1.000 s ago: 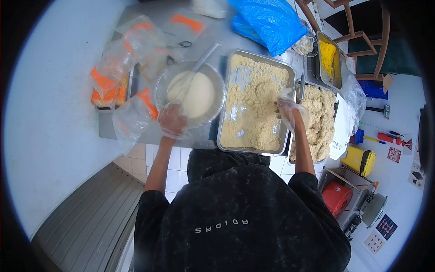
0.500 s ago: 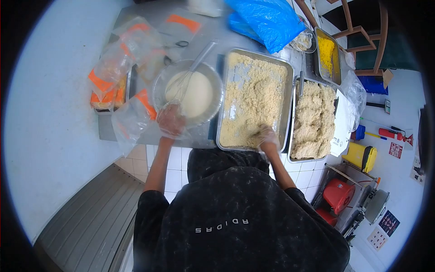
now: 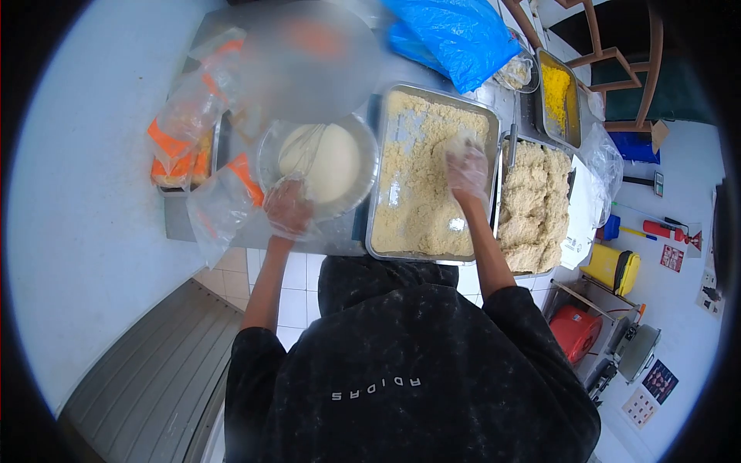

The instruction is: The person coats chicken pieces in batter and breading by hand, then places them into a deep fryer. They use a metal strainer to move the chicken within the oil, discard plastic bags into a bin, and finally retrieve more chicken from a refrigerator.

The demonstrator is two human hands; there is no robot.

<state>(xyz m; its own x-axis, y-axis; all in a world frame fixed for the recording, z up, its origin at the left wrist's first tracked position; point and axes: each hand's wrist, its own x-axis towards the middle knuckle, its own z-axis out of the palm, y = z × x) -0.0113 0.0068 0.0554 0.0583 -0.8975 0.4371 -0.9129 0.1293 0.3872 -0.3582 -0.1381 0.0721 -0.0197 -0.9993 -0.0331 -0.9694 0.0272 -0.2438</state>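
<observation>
My left hand (image 3: 289,207), in a clear plastic glove, is closed over the near left rim of a metal bowl (image 3: 366,177). Pale, creamy batter (image 3: 333,163) fills the bowl's bottom, and the wires of a whisk (image 3: 309,150) stand in it. My right hand (image 3: 468,171), also gloved, is over the right side of a large metal tray (image 3: 372,224) of pale crumbs (image 3: 421,177). Its fingers are curled around a clump of crumbs; whether something lies inside the clump is hidden.
Right of the crumb tray stands another tray with lumpy, crumb-covered rows (image 3: 532,204). A tray of yellow bits (image 3: 556,92) and a blue plastic bag (image 3: 455,38) are farther back. Orange-marked plastic bags (image 3: 220,212) lie at left. A grey blur covers the area behind the bowl.
My right hand has moved away from my body, from the crumb tray's near edge to its right middle. The left hand stays at the bowl. A grey blur has appeared, hiding the whisk handle.
</observation>
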